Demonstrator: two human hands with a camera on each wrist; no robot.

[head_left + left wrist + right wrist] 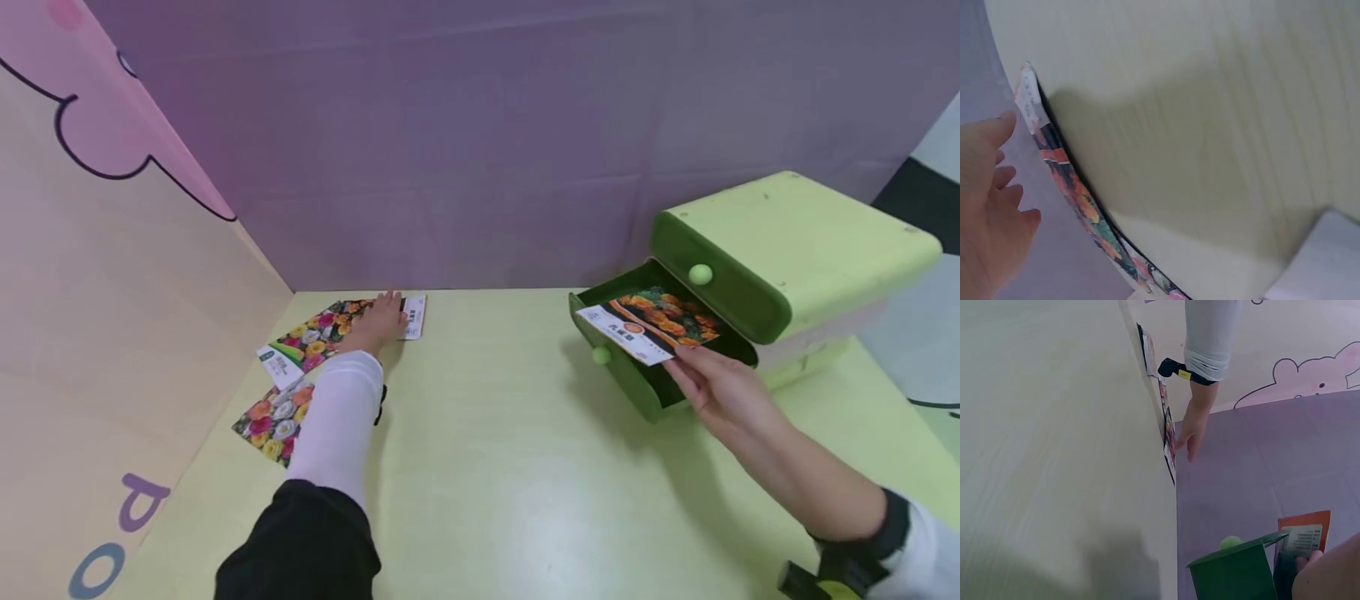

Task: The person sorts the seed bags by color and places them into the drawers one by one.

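Observation:
My right hand pinches a flower seed packet by its near edge, with thumb and fingers at the corner. This packet, printed with orange blooms, is over the pulled-out green drawer; in the right wrist view its barcoded back shows beside the drawer wall. At the back left, my left hand is over another orange-flower packet, its fingers relaxed. The left wrist view has that packet flat on the table beside the hand; whether they touch I cannot tell.
Two more flower packets, one multicoloured and one with roses, lie at the left, partly under my left forearm. A light green drawer box stands on the right of the table. A purple partition rises behind.

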